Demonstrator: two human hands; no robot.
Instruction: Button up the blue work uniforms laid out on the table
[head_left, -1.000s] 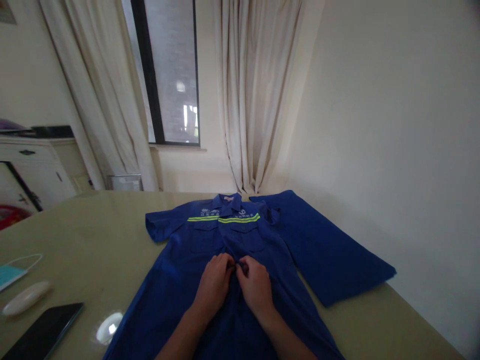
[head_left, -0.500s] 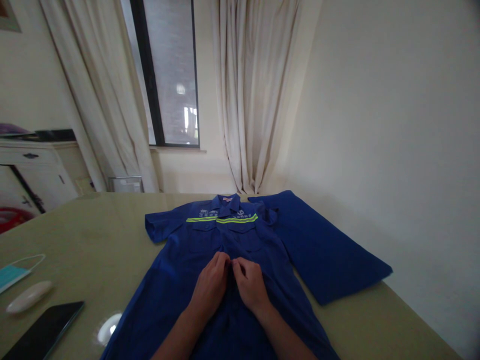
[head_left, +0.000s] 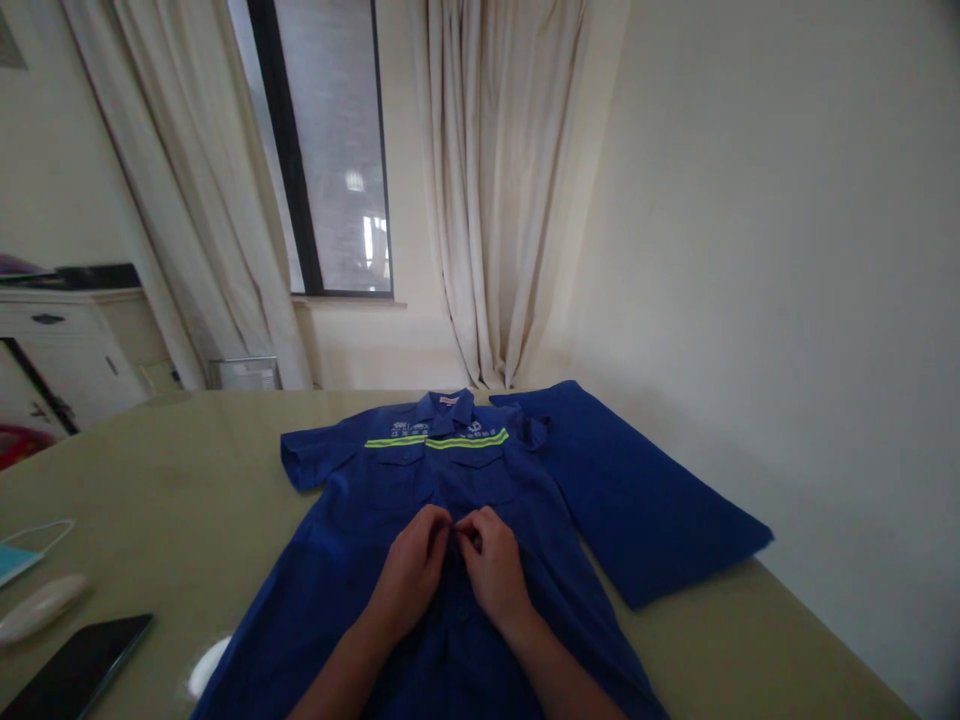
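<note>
- Blue cloth makes up the short-sleeved work shirt [head_left: 337, 550], which lies face up on the table [head_left: 202, 470] right in front of me, collar [head_left: 448, 408] at the far end.
- My left hand [head_left: 409, 565] has its thumb and fingers drawn together, pinching the shirt's front at the middle, below the chest pockets.
- My right hand [head_left: 493, 570] pinches the same front opening just beside it; I cannot tell whether a button sits between my fingertips.
- Yellow-green striping [head_left: 466, 440] crosses the chest above my hands, with pale printed lettering over it.
- A flat blue piece of fabric [head_left: 637, 510] lies to the right of the shirt, touching its sleeve on that side.
- Off to my left, well apart from the shirt, are a dark phone [head_left: 79, 662], a whitish oval object [head_left: 43, 608] I cannot identify, and a light-blue face mask [head_left: 16, 562], partly out of view.
- Beyond the table hang cream curtains [head_left: 499, 200] beside a dark-framed window [head_left: 334, 150].
</note>
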